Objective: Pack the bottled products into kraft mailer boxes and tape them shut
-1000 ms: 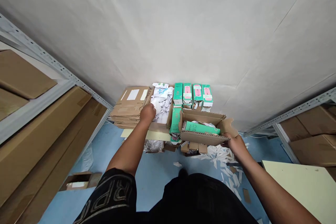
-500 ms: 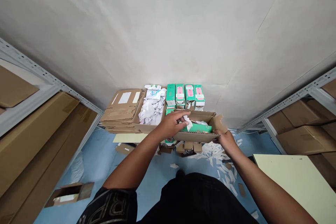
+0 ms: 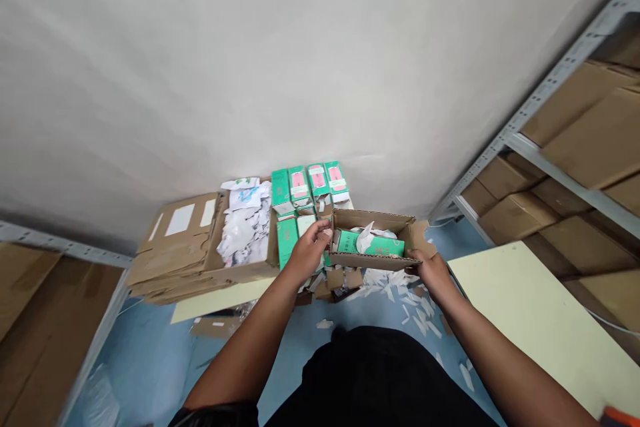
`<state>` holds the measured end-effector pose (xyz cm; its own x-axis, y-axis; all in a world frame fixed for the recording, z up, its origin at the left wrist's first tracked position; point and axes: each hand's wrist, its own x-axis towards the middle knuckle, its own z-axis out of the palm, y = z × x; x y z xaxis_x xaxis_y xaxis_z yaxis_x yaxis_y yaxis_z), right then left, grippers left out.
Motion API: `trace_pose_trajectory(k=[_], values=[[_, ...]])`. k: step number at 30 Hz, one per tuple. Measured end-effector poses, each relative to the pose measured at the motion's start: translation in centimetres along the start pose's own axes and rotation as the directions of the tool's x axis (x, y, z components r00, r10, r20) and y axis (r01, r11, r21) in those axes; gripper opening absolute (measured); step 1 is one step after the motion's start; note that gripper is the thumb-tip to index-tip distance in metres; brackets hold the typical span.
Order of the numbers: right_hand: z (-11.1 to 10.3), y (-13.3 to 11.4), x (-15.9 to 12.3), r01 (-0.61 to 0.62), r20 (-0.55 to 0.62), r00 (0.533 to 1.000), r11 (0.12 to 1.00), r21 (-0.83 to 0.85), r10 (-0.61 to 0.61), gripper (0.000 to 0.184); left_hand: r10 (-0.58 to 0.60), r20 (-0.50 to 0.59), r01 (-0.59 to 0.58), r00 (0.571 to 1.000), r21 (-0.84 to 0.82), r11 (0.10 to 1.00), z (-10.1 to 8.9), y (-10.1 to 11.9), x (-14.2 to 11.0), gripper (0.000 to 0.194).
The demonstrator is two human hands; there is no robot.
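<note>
Both hands hold a small open cardboard box [image 3: 373, 260] in front of me. My left hand [image 3: 307, 250] grips its left end, fingers curled over the wall. My right hand [image 3: 430, 270] holds the right end by the open flap. Inside lie a green carton [image 3: 373, 245] and a crumpled white paper packet [image 3: 364, 235]. Behind the box, a row of green cartons with pink windows [image 3: 310, 181] stands against the wall.
A larger open carton holds white packets [image 3: 245, 230] beside a stack of flattened cardboard [image 3: 173, 240]. White paper strips [image 3: 405, 293] litter the blue floor. Metal shelving with brown boxes [image 3: 565, 167] stands on the right, a pale yellow board [image 3: 540, 320] below it.
My left hand left the carton of white packets, dropped a packet into the small box, then took hold of the box's left end. The view swung to the right.
</note>
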<state>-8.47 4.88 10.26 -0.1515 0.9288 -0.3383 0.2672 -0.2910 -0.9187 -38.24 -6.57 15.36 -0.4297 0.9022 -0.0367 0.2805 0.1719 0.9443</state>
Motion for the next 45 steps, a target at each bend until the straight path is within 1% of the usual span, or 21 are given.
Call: trace_pose_trajectory(k=[2,5,7,11,14,16,20,23,27,28,29,31,32,33,34,35,37,39,41,43,45], values=[[-2.4,1.2,-0.5,-0.006,-0.072,0.997,1.000,0.019,0.007,0.029,0.018,0.137,-0.017,0.990,-0.009,1.000,3.1,0.6,0.6,0.050],[-6.4,3.4,-1.3,-0.062,-0.174,0.982,0.996,0.059,0.071,0.034,0.053,0.221,-0.060,0.974,0.023,0.998,8.6,1.5,1.5,0.056],[-9.3,5.3,-2.0,-0.113,-0.252,0.961,0.993,0.022,0.115,0.039,0.061,0.278,-0.068,0.959,0.015,0.998,12.7,1.5,2.1,0.056],[-15.5,10.0,-3.5,-0.140,-0.458,0.885,0.985,-0.097,0.080,0.053,0.082,0.395,-0.089,0.915,-0.002,0.996,22.2,0.2,3.1,0.051],[-20.3,14.1,-4.6,-0.121,-0.555,0.830,0.990,-0.075,0.059,0.059,0.097,0.432,-0.150,0.897,0.090,0.985,29.8,-0.7,3.1,0.050],[-23.4,16.7,-5.1,-0.114,-0.592,0.803,0.992,-0.047,0.065,0.058,0.113,0.480,-0.198,0.870,0.131,0.971,34.7,-0.9,2.6,0.049],[-29.0,21.2,-6.0,-0.127,-0.637,0.765,0.992,-0.008,0.093,0.058,0.160,0.615,-0.278,0.772,0.101,0.955,44.0,-0.4,1.2,0.048],[-32.6,23.8,-6.6,-0.109,-0.647,0.759,0.994,-0.017,0.073,0.057,0.171,0.691,-0.306,0.702,0.075,0.949,50.2,0.3,0.2,0.048],[-36.4,26.1,-6.7,-0.126,-0.698,0.713,0.991,-0.036,0.065,0.060,0.132,0.794,-0.304,0.593,0.069,0.950,57.3,1.6,-0.8,0.045],[-37.2,26.3,-6.6,-0.138,-0.707,0.703,0.990,-0.032,0.075,0.061,0.119,0.805,-0.298,0.581,0.075,0.952,58.7,2.0,-0.9,0.045],[-37.9,26.5,-6.5,-0.153,-0.714,0.694,0.988,-0.019,0.094,0.061,0.101,0.804,-0.288,0.585,0.090,0.953,60.0,2.3,-1.0,0.045],[-38.9,26.6,-6.2,-0.177,-0.717,0.682,0.984,0.026,0.142,0.061,0.067,0.789,-0.269,0.611,0.128,0.954,62.0,2.8,-1.0,0.051],[-39.3,26.5,-6.1,-0.174,-0.718,0.678,0.983,0.050,0.157,0.062,0.058,0.785,-0.265,0.617,0.138,0.955,62.7,2.9,-0.9,0.056],[-39.5,26.5,-6.1,-0.157,-0.719,0.676,0.985,0.073,0.161,0.063,0.060,0.790,-0.266,0.610,0.133,0.955,63.2,3.0,-0.8,0.061],[-39.6,26.6,-6.1,-0.126,-0.719,0.678,0.988,0.092,0.153,0.065,0.075,0.803,-0.277,0.591,0.115,0.954,63.5,3.0,-0.6,0.066],[-39.6,26.7,-6.3,-0.085,-0.715,0.686,0.991,0.104,0.134,0.067,0.102,0.821,-0.300,0.561,0.087,0.950,63.6,2.8,-0.3,0.069],[-39.4,27.2,-6.5,-0.005,-0.698,0.712,0.994,0.106,0.078,0.072,0.181,0.860,-0.390,0.477,0.023,0.921,63.6,2.5,0.4,0.070],[-39.0,27.8,-6.8,0.034,-0.686,0.727,0.998,0.052,0.011,0.076,0.251,0.890,-0.504,0.382,-0.027,0.863,63.5,2.0,1.2,0.067],[-38.6,28.4,-6.7,0.014,-0.700,0.712,0.998,-0.059,-0.051,0.074,0.281,0.908,-0.588,0.312,-0.047,0.808,63.4,1.5,1.8,0.064],[-38.4,28.7,-6.2,-0.047,-0.737,0.671,0.987,-0.154,-0.084,0.065,0.287,0.915,-0.627,0.284,-0.049,0.778,63.5,1.2,2.4,0.062],[-38.4,28.7,-5.5,-0.105,-0.772,0.630,0.976,-0.192,-0.084,0.055,0.298,0.916,-0.644,0.267,-0.060,0.762,63.8,1.0,3.0,0.055]])
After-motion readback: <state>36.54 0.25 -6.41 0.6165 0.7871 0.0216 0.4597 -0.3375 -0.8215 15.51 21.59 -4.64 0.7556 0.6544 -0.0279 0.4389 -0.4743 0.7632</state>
